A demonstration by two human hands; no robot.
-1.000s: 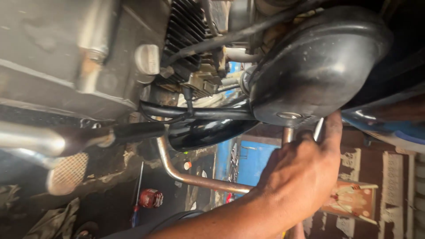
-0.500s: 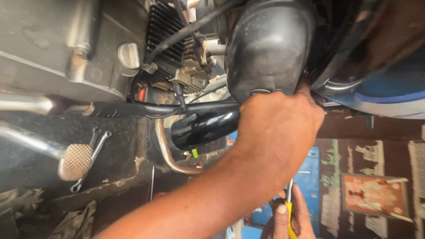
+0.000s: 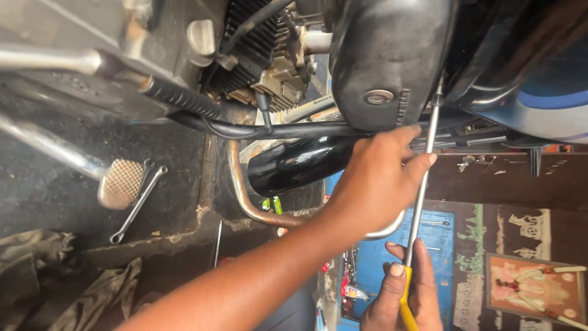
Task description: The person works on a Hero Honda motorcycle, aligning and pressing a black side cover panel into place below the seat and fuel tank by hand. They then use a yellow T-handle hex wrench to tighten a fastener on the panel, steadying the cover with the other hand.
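Clamped in the right hand is the yellow handle; the long, stiff steel screwdriver is steadied by left hand fingers closed round its thin, slippery shaft.

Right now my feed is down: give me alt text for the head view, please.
Two bare hands work a long screwdriver under a motorcycle's black side cover: the left hand steadies the steel shaft, the right hand grips the yellow handle. A spanner lies on the ground beside the footrest.
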